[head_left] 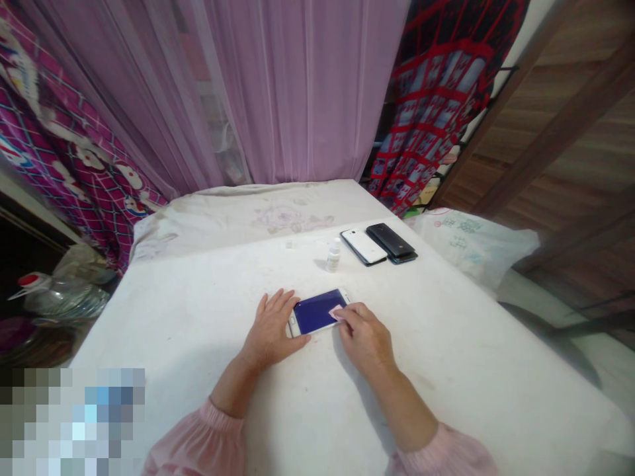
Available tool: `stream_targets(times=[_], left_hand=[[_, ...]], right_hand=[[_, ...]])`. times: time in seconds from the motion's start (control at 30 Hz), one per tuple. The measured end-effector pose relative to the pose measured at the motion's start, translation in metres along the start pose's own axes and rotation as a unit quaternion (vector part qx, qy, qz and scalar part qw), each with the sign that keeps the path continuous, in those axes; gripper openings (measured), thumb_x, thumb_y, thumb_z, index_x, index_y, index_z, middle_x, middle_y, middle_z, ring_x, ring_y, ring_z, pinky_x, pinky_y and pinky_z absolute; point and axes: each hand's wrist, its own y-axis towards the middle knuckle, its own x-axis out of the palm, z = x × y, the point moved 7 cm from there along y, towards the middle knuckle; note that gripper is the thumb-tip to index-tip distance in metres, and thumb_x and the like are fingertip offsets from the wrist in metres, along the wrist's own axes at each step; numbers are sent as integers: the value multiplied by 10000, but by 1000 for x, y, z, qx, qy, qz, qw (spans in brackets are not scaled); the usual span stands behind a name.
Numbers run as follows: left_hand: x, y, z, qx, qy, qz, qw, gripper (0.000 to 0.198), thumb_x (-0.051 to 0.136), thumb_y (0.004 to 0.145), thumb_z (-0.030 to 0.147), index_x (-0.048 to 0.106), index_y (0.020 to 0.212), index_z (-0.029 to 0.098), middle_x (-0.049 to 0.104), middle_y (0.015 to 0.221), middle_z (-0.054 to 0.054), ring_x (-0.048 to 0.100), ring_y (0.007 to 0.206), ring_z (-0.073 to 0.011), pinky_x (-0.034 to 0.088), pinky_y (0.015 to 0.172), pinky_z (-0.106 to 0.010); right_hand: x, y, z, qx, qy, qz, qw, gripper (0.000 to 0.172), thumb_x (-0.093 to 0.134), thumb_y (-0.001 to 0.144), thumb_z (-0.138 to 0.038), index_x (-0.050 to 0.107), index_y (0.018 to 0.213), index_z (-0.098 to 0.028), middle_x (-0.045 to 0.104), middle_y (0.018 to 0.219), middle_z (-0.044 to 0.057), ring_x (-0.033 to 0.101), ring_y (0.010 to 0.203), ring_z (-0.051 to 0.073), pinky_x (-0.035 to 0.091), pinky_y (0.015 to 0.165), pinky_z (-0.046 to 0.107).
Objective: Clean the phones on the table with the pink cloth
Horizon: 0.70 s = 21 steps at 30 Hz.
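Note:
A white phone (315,311) with a dark blue screen lies flat near the middle of the white table (198,291). My left hand (272,328) rests on the table at the phone's left end, fingers stretched out, thumb against its near edge. My right hand (364,334) is closed in a pinch at the phone's right end, pressing a small pink cloth or pad (336,313) onto the screen.
Farther back on the table stand a small white dropper bottle (334,254), a white phone (364,246) and a black phone (391,241) side by side. Purple curtains hang behind. A plastic bag (471,241) lies off the right edge.

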Motion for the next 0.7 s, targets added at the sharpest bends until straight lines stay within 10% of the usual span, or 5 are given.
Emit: stream_targets(times=[0.4,0.7], left_hand=[[0,-1,0,-1,-5,2,1000,702,661,738,510,455,1332,196,444,1448,-130,321,1379,-323,155,1144,-552],[0,0,-1,-4,-13,-10,1000,716,669,738,512,450,1345,201,432,1458,-128,310,1384,-331,151,1144,-560]], right_hand=[[4,-5,-19,-51,26,-51,997,356,484,787,-85,716,960,-292,653,903,-13,606,830,123,451,707,208],[-3,7,11,36,-13,-32,999,317,492,804,-135,734,925,-301,676,956,-16,617,829,132,456,668,222]])
